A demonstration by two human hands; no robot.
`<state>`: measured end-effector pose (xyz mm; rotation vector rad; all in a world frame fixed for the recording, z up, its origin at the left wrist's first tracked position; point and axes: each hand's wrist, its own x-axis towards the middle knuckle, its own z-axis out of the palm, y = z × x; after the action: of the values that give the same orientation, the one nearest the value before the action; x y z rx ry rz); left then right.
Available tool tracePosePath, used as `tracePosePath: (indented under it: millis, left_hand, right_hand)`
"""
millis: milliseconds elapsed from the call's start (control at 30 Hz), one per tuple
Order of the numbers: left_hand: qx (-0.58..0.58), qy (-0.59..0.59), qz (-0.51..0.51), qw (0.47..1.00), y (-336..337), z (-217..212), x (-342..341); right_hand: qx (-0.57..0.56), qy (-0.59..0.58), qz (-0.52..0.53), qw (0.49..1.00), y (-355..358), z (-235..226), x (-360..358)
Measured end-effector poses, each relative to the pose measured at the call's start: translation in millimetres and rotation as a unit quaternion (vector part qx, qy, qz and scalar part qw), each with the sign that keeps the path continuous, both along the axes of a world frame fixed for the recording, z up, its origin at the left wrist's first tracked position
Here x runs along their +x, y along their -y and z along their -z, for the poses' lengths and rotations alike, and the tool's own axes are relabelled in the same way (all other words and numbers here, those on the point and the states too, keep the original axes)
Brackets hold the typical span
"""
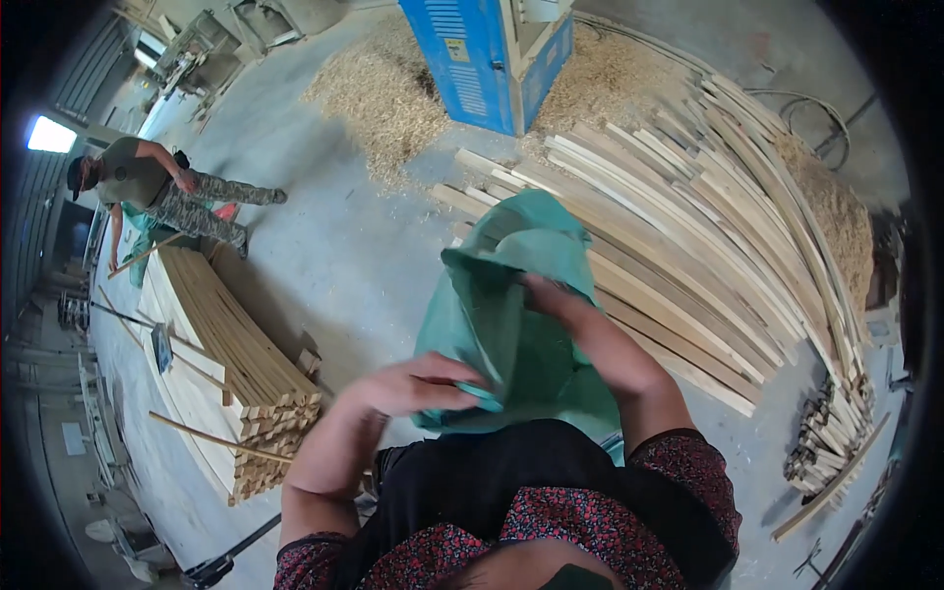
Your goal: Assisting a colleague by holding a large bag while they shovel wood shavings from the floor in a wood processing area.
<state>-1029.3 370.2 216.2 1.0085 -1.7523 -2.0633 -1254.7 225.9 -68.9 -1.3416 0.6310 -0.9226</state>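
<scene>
Thing in hand: a green woven sack [511, 324], held up in front of the person's chest, above the concrete floor [324, 246]
Left hand: the left hand [418, 383] is curled closed on the lower edge of the sack, the fingers folded over the cloth near the bottom hem
Right hand: the right hand [551, 295] is higher, closed on a fold near the sack's mouth; the fingertips are hidden in the cloth, so how tight the hold is I cannot tell
How it will handle: it looks light and soft, it hangs and wrinkles without any stiffness, and seems empty; the weave is probably a little slippery, so I think a pinch of gathered cloth at the rim holds better than a flat palm
Behind it: long pale wooden slats [688, 226] lie fanned on the floor, just beyond the sack
Further: a blue machine [482, 59] with wood shavings [383, 98] around it
To the left: a neat stack of planks [226, 344], and another person [147, 187] bending over it, well apart
</scene>
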Motion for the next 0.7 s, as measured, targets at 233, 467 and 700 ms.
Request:
tracePosePath:
  millis: [233, 467, 700]
  left_hand:
    - [-0.217, 0.466, -0.39, 0.764, -11, 61, 180]
    - [-0.575, 0.308, -0.312, 0.69, 20, 91, 75]
    - [-0.319, 0.376, -0.013, 0.87, -14, 136, 35]
  right_hand:
    - [0.017, -0.441, -0.317, 0.839, 34, -70, -19]
    - [0.446, -0.065, -0.207, 0.868, 35, -88, 11]
    - [0.482, 0.021, 0.022, 0.876, 24, -141, 74]
